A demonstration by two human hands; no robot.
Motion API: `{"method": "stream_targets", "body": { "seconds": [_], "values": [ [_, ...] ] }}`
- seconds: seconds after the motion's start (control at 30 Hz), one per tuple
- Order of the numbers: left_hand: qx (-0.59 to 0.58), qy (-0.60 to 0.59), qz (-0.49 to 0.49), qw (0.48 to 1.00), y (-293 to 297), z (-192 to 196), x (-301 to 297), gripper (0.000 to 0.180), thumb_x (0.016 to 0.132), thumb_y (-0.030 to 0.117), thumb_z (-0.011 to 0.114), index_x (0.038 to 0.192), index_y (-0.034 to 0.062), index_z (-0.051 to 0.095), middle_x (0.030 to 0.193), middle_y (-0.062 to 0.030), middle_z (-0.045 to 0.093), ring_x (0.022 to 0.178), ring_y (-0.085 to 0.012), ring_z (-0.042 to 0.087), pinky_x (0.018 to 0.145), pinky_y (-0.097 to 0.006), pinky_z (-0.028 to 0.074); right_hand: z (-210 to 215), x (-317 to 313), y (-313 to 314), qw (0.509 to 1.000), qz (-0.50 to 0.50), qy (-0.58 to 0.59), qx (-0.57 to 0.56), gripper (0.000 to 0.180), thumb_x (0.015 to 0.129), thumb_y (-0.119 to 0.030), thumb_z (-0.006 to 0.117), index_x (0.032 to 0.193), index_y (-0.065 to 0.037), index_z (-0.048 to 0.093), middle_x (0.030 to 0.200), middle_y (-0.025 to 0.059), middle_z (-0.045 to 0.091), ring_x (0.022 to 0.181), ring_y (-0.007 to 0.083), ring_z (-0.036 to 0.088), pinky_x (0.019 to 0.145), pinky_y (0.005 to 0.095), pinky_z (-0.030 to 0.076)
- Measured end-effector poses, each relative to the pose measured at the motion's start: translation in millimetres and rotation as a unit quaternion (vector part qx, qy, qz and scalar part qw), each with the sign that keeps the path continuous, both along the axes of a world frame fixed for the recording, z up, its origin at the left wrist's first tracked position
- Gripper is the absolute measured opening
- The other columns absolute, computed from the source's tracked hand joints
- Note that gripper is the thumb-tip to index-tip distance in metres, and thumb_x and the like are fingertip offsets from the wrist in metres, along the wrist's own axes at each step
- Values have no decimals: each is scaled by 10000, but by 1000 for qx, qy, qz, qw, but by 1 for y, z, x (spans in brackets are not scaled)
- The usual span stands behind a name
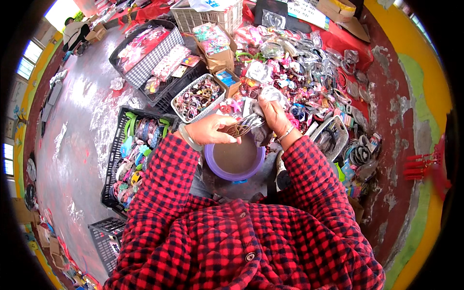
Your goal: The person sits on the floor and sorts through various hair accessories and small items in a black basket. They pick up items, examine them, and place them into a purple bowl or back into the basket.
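My left hand (pixel 210 129) is closed round one end of a bundle of thin brown and silvery hoops (pixel 245 125), which look like headbands. A bangle sits on its wrist. To the right of it, my right hand (pixel 275 116) has its fingers closed at a dark grey cloth-like piece (pixel 261 134) that hangs beside the hoops' other end. What lies inside its palm is hidden. Both hands are above a purple basin (pixel 209 159) of murky brownish water, which stands on the floor between my feet.
A heap of bagged hair accessories (pixel 295 72) spreads over red cloth ahead. Left of the basin are a white basket (pixel 176 108) of bands and a black crate (pixel 108 179) of colourful headbands. A white basket (pixel 344 140) stands right. Another person (pixel 75 31) sits far left.
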State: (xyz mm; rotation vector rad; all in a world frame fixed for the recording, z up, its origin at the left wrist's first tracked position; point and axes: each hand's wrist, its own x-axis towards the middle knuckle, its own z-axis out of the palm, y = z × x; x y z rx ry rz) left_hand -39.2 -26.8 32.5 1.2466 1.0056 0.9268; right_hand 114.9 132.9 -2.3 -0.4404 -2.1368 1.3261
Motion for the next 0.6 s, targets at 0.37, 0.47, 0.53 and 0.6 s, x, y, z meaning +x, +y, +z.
{"method": "stream_targets", "body": {
  "seconds": [0.37,0.47,0.53,0.6],
  "values": [
    [-56,-49,75,994,13,-14,18,216,810,90,595,996,-7,544,790,-10,552,630,-65,489,555,-204,407,12,-4,-28,971,10,-131,199,357,884,-331,383,716,-104,603,568,130,569,494,311,552,483,414,443],
    [-95,6,56,994,15,-18,15,173,817,85,579,957,-16,562,744,-13,539,614,-65,485,543,-206,397,14,-3,-26,939,28,-95,330,374,889,-321,386,679,-97,599,544,130,554,485,318,544,480,416,438],
    [-68,-30,67,995,13,-13,16,167,818,74,569,955,-21,566,734,-15,537,606,-64,482,538,-206,391,18,-2,-25,947,16,-85,308,341,883,-294,401,679,-88,582,542,127,550,477,317,541,459,418,433],
    [-47,-37,75,995,11,-7,16,144,813,78,574,926,-12,575,700,-2,524,592,-58,471,531,-199,381,20,-1,-22,947,17,-75,311,289,873,-255,421,700,-79,571,535,120,543,469,312,539,437,415,428]
  ]
}}
